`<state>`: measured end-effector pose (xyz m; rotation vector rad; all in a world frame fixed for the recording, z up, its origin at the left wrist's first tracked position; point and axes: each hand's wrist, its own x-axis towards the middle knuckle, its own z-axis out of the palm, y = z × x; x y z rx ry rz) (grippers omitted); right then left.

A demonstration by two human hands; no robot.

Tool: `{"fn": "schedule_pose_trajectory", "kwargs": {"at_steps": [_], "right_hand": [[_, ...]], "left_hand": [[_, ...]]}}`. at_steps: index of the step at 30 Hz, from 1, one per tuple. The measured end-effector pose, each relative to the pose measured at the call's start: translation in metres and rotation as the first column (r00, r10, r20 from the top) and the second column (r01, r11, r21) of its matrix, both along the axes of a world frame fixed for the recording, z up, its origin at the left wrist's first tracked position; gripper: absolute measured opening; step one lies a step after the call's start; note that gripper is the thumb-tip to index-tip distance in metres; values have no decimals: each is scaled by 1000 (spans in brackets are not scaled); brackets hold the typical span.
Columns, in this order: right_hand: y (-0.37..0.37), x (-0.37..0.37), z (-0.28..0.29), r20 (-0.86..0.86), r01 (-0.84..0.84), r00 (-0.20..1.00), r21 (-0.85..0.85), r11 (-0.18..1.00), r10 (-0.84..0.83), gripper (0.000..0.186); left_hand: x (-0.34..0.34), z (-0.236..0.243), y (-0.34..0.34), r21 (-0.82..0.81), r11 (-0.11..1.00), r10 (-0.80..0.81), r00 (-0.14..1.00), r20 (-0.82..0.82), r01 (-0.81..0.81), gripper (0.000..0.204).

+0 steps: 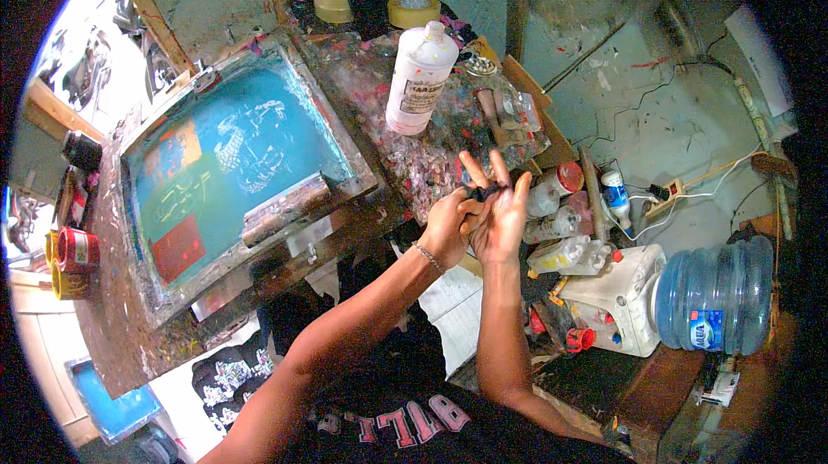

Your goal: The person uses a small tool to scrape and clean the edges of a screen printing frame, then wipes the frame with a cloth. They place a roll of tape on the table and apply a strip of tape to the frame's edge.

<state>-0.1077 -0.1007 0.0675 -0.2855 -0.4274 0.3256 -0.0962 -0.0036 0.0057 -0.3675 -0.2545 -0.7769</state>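
My left hand [447, 229], with a bracelet at the wrist, is closed on a small dark piece of cloth [483, 193], bunched and partly hidden by the fingers. It presses the cloth against the fingers of my right hand [502, 227]. That right hand is open, palm up, its fingers spread. Just beyond both hands, a white plastic bottle [421, 76] stands upright on the paint-stained bench [379, 132]. To the left lies a screen-printing frame [345, 141] with blue-green mesh; a squeegee [286, 210] rests along its near edge.
Tape rolls [414, 11] sit behind the bottle. On the right are a blue water jug [720, 296], a white jerrycan [634, 317], several plastic bottles [573, 253] and a power strip [664, 198] with cords. Red [79, 250] and yellow tubs stand at the far left.
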Motion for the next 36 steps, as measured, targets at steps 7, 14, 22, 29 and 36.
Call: {"fn": "schedule_pose_trajectory", "kwargs": {"at_steps": [7,14,22,29,36], "right_hand": [[26,1,-38,555,620,669,-784,-41,-495,34],[2,-9,-11,882,731,471,-383,-565,12,23],[-19,-7,-5,828,778,549,-457,-430,113,31],[-63,150,60,933,791,352,-336,-511,-67,29],[-39,354,34,354,398,655,-913,-94,-668,36]], "left_hand": [[-19,12,9,976,131,333,935,124,-176,26],[-12,9,19,949,264,421,906,49,-174,21],[-6,40,30,739,659,19,979,-201,138,69],[-33,67,98,766,631,-119,959,258,-128,60],[-91,69,184,939,293,-283,922,266,-182,47]]}}
